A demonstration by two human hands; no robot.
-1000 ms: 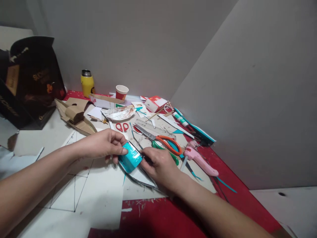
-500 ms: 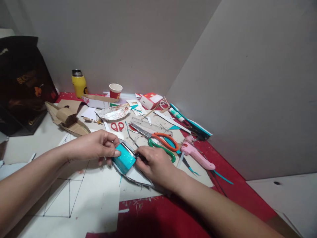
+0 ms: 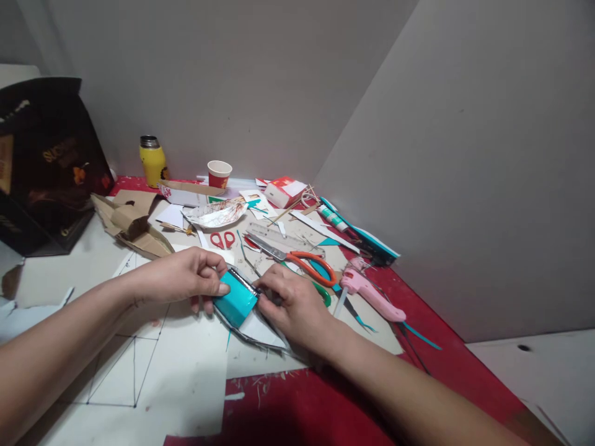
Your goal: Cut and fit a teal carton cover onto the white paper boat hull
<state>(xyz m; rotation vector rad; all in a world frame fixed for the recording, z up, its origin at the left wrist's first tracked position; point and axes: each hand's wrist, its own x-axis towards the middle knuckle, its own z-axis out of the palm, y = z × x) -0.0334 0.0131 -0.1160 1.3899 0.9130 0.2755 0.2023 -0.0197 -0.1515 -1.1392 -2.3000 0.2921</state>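
My left hand pinches the left edge of a glossy turquoise piece, thumb on top. A dark strip runs along the far edge of this piece. On the other side, my right hand is closed, with thumb and forefinger pinched at the strip's right end. Under the turquoise piece lies a white leaf-shaped cardboard shape with a dark rim. Just beyond my right hand rest large scissors with orange and green handles, the green loop partly hidden by that hand.
A pink glue gun lies to the right. Farther back are red-handled scissors, a clear ruler, a paper cup and a yellow bottle. A black bag stands at left. Walls close off the back and right.
The view has shifted slightly, so things sit a little lower and to the right. My right fingers have risen and loosened slightly at the strip's end; my left hand keeps its pinch.
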